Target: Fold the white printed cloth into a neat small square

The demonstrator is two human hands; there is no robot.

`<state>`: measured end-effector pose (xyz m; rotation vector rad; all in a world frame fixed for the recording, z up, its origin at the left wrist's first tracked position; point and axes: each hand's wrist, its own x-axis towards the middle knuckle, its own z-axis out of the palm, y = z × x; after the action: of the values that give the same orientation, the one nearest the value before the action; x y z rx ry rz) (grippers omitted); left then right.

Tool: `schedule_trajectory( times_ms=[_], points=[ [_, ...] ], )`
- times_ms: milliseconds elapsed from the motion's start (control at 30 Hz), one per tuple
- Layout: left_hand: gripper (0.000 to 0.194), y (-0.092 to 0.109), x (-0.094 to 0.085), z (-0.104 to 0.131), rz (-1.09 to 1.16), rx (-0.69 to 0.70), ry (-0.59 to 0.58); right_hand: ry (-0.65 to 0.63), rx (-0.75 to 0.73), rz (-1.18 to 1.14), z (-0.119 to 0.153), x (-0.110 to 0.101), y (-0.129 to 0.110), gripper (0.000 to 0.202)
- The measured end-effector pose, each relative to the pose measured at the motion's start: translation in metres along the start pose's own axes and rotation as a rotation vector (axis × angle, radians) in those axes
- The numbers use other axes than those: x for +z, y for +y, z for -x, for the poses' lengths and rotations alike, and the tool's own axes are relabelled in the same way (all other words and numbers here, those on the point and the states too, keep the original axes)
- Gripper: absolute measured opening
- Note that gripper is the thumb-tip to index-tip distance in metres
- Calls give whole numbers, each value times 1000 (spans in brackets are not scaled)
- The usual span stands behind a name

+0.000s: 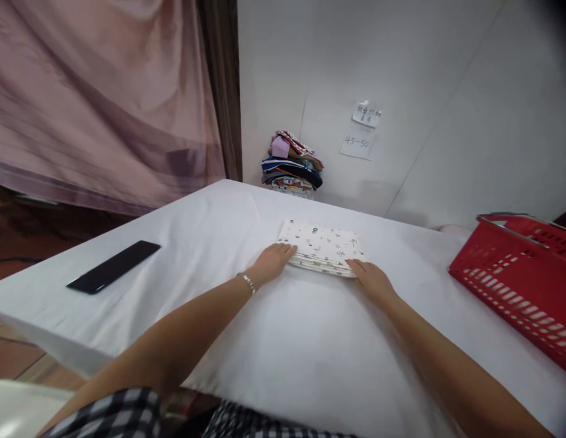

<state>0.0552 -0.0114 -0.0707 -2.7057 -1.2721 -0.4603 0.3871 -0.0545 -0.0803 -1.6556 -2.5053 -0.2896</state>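
Observation:
A folded white cloth with a small dark print [321,243] lies flat on the white-covered table [283,340], its layered folded edge facing me. My left hand [272,260] rests at the cloth's near left corner, fingertips on the edge. At the near right corner, my right hand [371,280] touches the edge with its fingertips. Both hands look closed on the cloth's corners, with the thumbs mostly hidden. A silver bracelet is on my left wrist.
A black phone-like slab [113,266] lies on the table's left side. At the right stands a red plastic basket [515,267]. Behind the table's far edge is a stack of folded clothes [292,167] by the wall. A pink curtain [104,103] hangs at the left.

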Motion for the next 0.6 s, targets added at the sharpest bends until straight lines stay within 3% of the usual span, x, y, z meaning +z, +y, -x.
schedule_trajectory(
  times_ms=[133, 233, 333, 433, 600],
  points=[
    [47, -1, -7, 39, 44, 61, -25, 2, -35, -8, 33, 4, -20, 62],
    [48, 0, -16, 54, 76, 67, -66, -42, -56, -3, 47, -7, -34, 59],
    [45, 10, -29, 46, 94, 44, -66, -65, -69, -76, 41, -32, -44, 56],
    [50, 24, -33, 29, 103, 36, 5, -6, -54, -180, 23, -51, -55, 58],
    [60, 32, -10, 23, 76, 60, -28, -179, 1, -231, 8, -33, -68, 71]
  ],
)
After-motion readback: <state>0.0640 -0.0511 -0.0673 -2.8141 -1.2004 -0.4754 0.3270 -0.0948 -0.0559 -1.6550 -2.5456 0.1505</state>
